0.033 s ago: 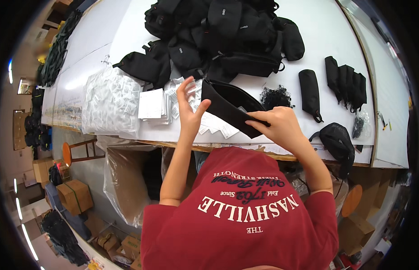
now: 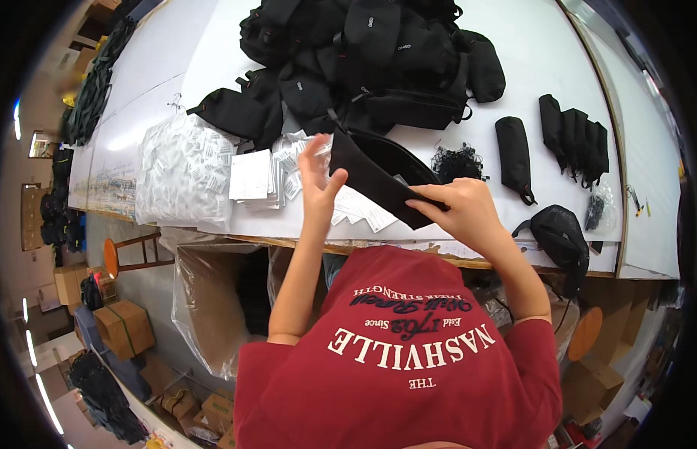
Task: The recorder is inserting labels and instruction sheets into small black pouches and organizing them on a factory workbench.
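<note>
A black zip pouch (image 2: 378, 188) hangs tilted over the table's near edge, its long mouth gaping. The thumb and fingers of my right hand (image 2: 466, 212) pinch its near right edge. Beside its upper left end, my left hand (image 2: 318, 183) has its thumb and fingers apart and holds nothing; the fingers are a little blurred. White paper cards (image 2: 361, 210) lie beneath the pouch. A small pale piece shows at the pouch's mouth, too little of it to name.
Black pouches and bags (image 2: 378, 56) are heaped at the back. On the left are a stack of white cards (image 2: 250, 176) and a clear bag of white tags (image 2: 180, 172). To the right lie a black cord pile (image 2: 457, 161), a black pouch (image 2: 514, 157) and a black bag (image 2: 559, 238).
My left hand has turned slightly, its fingers shifting toward the pouch's end. The pouch's left end has moved slightly left. My right hand keeps its pinch almost in place.
</note>
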### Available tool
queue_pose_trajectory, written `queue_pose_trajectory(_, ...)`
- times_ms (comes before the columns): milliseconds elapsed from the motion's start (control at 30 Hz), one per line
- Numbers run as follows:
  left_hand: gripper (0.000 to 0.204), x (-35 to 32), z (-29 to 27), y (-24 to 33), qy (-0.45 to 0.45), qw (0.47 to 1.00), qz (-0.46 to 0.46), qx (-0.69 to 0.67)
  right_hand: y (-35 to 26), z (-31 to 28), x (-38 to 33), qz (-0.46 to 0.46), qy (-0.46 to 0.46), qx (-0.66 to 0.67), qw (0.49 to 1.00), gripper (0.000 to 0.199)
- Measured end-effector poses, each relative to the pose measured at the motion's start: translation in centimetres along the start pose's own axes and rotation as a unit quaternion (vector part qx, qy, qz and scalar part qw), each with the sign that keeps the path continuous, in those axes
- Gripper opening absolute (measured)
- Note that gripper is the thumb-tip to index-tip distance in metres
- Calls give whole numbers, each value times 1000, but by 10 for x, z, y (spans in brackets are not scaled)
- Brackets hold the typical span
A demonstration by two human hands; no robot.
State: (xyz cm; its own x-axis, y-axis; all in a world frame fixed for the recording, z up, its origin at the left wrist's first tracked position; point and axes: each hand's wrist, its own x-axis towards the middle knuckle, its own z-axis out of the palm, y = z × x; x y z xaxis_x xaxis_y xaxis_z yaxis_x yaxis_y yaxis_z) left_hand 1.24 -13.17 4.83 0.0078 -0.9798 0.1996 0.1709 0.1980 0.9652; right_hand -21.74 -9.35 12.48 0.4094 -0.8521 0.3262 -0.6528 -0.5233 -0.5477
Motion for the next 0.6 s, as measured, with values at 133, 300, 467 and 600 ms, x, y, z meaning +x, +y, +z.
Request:
queue_pose_trajectory(133, 60, -37, 17, -26, -35, 879, -264, -396, -10, 10, 5, 11, 77, 119, 990, 16)
queue_pose_trajectory(300, 43, -13, 38, 7, 75, 886, -297, -348, -19, 33, -8, 191, 235, 334, 892, 14)
queue_pose_trajectory(467, 40, -6, 40, 12, 70, 899, -266, -340, -1, 47, -24, 203, 236, 337, 889, 28)
queue_pose_trajectory(600, 46, -9, 45, 25, 7, 941, -258, -218, 19, 28, -18, 119, 260, 248, 925, 28)
